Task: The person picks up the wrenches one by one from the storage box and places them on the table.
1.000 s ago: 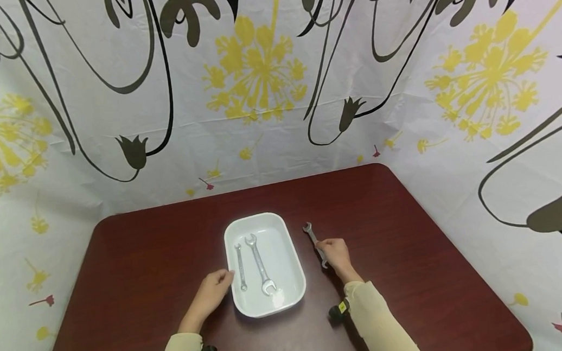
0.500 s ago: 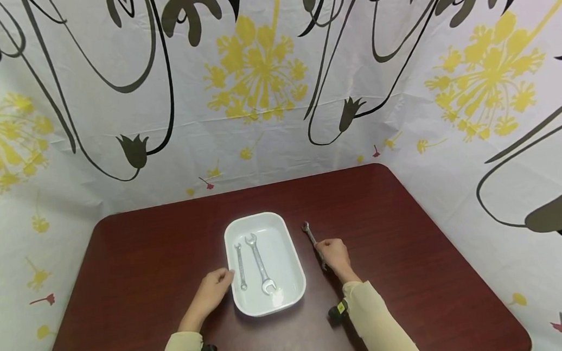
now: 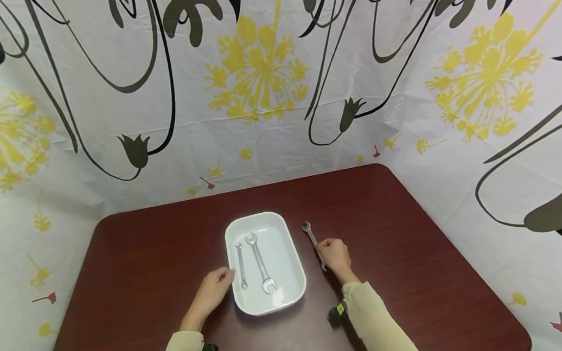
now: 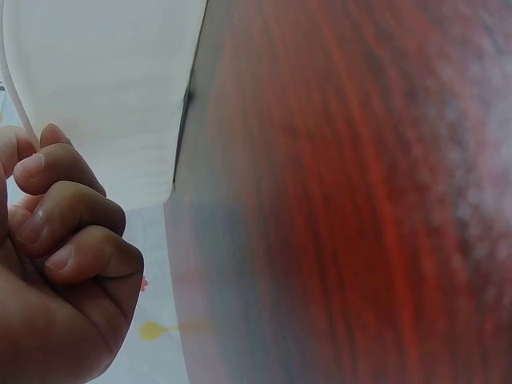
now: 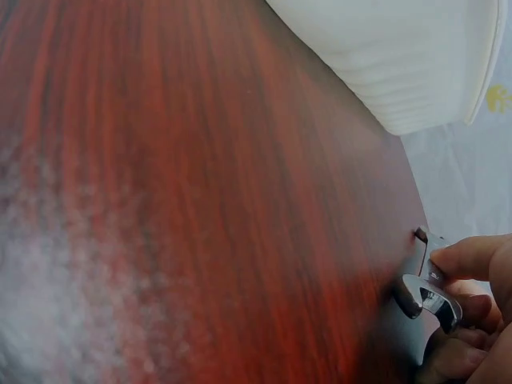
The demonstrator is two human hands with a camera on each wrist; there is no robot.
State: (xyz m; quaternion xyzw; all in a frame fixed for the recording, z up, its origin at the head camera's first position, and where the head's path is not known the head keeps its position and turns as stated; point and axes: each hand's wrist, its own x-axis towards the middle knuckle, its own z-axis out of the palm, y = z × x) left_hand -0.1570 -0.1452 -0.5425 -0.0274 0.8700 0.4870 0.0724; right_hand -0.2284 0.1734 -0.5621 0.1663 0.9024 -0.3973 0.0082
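Note:
My right hand [image 3: 334,254] pinches a silver wrench [image 3: 312,237] by its middle, just right of the white tray [image 3: 294,256]. In the right wrist view the wrench's open-ended head [image 5: 432,300] points toward the camera, close over the table, with thumb and fingers around the shank. My left hand [image 3: 214,286] holds the tray's left rim; in the left wrist view its fingers [image 4: 80,208] are curled, with the index finger and thumb at the rim. Inside the tray lie a small wrench [image 3: 241,265] on the left and a larger wrench [image 3: 260,263] beside it.
The dark red-brown table [image 3: 159,249] has rounded corners. A white cloth [image 3: 279,154] with printed flowers hangs behind it and along both sides. Each wrist wears a small black camera, such as the right one [image 3: 336,317].
The wrench in my right hand has turned slightly in the fingers, its far end shifting a little. My left hand and the tray stay in place.

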